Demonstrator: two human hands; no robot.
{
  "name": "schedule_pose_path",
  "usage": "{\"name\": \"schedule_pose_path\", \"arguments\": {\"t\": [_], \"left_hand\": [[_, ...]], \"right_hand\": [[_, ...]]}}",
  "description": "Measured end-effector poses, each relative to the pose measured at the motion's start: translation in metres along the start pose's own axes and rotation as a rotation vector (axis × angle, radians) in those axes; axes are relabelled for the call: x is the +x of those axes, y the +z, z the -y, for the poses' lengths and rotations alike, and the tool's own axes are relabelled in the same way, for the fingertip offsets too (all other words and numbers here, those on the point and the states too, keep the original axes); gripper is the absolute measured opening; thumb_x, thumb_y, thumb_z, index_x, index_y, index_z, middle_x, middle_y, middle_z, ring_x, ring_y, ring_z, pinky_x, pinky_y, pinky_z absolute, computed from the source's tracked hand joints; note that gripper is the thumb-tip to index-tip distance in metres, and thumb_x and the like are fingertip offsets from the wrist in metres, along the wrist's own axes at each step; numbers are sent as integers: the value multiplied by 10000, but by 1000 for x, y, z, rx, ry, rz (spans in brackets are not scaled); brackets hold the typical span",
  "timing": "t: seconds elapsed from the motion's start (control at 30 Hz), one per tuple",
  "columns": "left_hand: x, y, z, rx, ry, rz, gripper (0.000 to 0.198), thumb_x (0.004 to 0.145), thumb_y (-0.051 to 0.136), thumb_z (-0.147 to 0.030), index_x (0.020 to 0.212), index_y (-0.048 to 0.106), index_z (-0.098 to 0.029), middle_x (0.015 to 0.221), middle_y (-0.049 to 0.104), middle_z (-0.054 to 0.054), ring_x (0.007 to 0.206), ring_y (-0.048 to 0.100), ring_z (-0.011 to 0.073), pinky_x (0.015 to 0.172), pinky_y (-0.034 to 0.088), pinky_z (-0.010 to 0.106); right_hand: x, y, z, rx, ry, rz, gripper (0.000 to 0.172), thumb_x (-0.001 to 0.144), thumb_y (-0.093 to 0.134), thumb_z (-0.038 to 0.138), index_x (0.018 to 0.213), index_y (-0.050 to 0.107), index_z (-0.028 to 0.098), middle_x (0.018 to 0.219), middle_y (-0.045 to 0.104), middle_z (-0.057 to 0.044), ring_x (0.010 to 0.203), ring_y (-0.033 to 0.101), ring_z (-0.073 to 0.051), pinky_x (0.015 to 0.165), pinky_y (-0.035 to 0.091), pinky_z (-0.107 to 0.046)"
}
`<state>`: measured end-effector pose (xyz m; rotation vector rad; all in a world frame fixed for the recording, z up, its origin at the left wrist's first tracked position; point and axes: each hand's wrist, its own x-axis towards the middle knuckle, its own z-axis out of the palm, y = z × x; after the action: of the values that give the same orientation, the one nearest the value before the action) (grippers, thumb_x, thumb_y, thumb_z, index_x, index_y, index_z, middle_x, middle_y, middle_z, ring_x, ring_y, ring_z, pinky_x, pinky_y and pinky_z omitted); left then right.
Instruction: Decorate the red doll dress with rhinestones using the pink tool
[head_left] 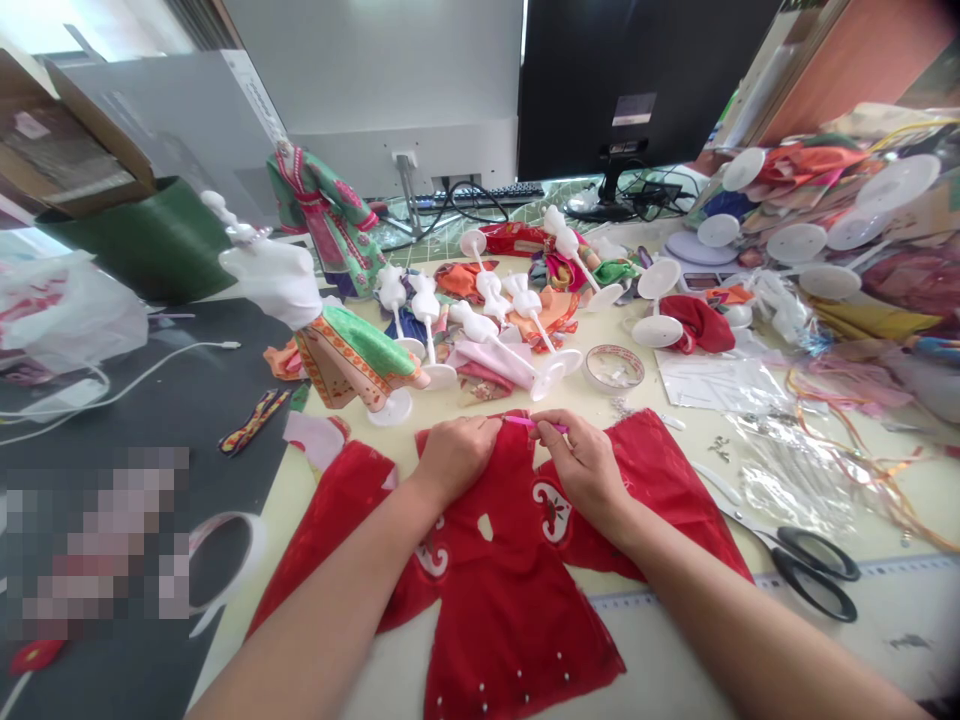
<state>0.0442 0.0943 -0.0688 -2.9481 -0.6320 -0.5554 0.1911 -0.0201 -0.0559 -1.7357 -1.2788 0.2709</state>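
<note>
A small red robe [510, 590] with white embroidered patches lies spread flat on the table in front of me, sleeves out to both sides. My left hand [454, 455] is closed on the robe's collar at its left side. My right hand [581, 465] pinches a thin pink strip [536, 424] against the collar at its right side. Both hands meet at the top edge of the garment.
Several white doll stands [427, 310], some dressed in colourful costumes [352, 360], crowd the table behind the robe. Black scissors [814, 570] lie to the right, near clear plastic bags [787, 470]. A small round dish [613, 367] sits beyond my hands. A monitor [637, 80] stands at the back.
</note>
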Motion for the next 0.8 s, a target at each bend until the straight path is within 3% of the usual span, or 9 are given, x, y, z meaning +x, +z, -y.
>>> {"name": "schedule_pose_path", "arguments": {"t": [0.8], "left_hand": [[1,-2,0,32,33,-10,253,928,410,-195,848,649,-169,666,660,28,609,612,145,521,392,240]], "right_hand": [[1,-1,0,-16,-7,17,203,892,454,320,903,622,206,818,707,-38,793,660,-184,743,487,-297]]}}
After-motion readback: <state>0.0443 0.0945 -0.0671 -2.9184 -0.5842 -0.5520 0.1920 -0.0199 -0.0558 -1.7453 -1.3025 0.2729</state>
